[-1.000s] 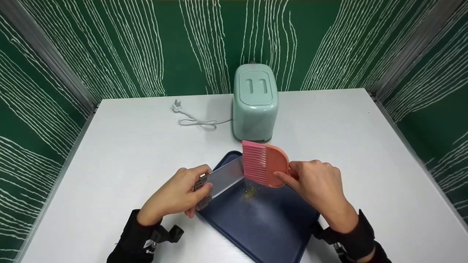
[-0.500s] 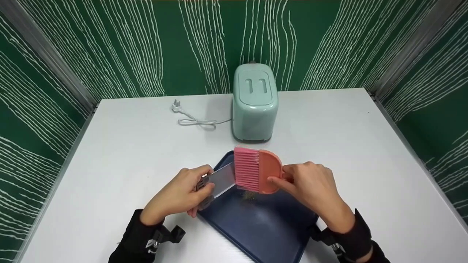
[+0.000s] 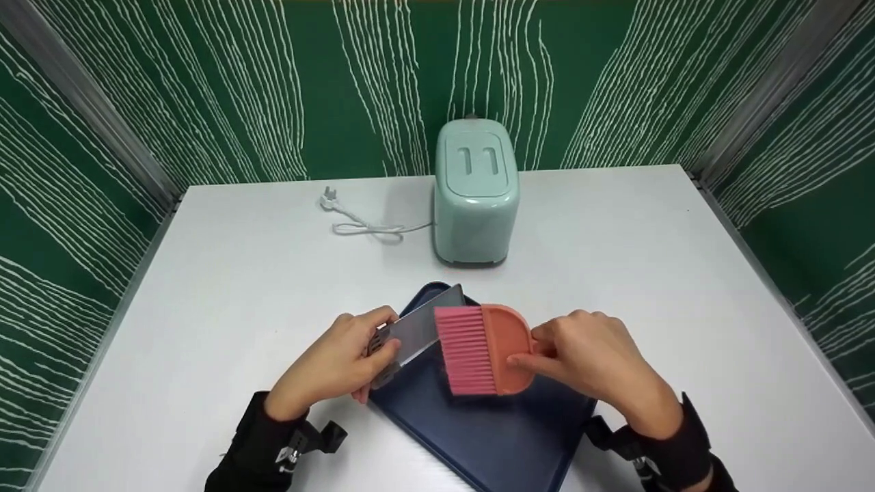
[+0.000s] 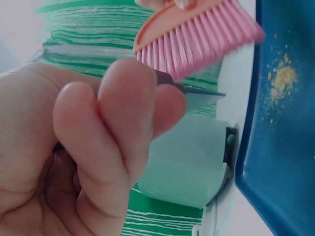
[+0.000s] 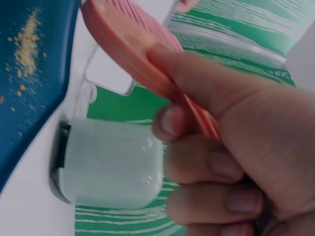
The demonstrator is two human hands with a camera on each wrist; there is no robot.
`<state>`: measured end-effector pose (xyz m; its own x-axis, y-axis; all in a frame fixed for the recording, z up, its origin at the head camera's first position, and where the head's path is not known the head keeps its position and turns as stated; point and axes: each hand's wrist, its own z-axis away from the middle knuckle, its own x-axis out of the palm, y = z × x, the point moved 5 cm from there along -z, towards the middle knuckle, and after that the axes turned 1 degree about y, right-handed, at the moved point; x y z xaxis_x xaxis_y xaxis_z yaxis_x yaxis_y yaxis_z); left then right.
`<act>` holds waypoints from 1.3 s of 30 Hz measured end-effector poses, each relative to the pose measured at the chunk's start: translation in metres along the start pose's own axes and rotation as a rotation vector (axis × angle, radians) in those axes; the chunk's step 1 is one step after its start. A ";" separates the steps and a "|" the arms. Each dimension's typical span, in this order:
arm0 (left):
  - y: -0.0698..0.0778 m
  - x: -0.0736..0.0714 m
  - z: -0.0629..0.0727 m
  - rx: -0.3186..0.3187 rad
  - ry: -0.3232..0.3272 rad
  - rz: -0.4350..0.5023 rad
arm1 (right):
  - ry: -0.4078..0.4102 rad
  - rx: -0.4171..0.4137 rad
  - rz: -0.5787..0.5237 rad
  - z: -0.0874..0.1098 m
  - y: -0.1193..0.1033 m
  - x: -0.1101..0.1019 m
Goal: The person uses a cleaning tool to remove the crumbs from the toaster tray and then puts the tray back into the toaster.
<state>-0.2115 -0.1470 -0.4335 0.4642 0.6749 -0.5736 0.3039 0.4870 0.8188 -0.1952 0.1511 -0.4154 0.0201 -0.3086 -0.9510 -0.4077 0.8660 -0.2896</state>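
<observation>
My left hand grips the grey handle of a scraper with a flat metal blade, held tilted over the far left part of a dark blue tray. Thumb and fingers of my right hand pinch an orange hand brush with pink bristles. Those bristles point left and overlap the scraper's blade in the head view. A small pile of yellowish crumbs lies on the tray in the left wrist view; the brush hides it in the head view.
A mint-green toaster stands right behind the tray. Its white cord and plug lie on the white table to the left. Green walls with white lines enclose the table's back and sides.
The brush has swept left, then down toward me across the scraper's blade, uncovering the blade's far end and covering the crumbs. My left hand and the scraper stay nearly still.
</observation>
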 end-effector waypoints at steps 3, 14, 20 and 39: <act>0.001 0.001 0.000 0.007 0.026 -0.034 | -0.095 -0.024 -0.066 0.002 0.002 0.003; 0.015 0.009 -0.002 0.241 0.194 -0.426 | -0.283 -0.158 -0.234 -0.001 -0.019 0.027; 0.025 0.016 0.002 0.333 0.254 -0.572 | -0.305 -0.146 -0.221 -0.005 -0.020 0.037; 0.037 0.022 0.012 0.421 0.317 -0.788 | -0.273 -0.049 -0.195 -0.012 0.002 0.041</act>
<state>-0.1805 -0.1208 -0.4154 -0.2314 0.3861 -0.8930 0.7374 0.6683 0.0979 -0.2057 0.1352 -0.4539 0.3427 -0.3444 -0.8740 -0.4154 0.7789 -0.4698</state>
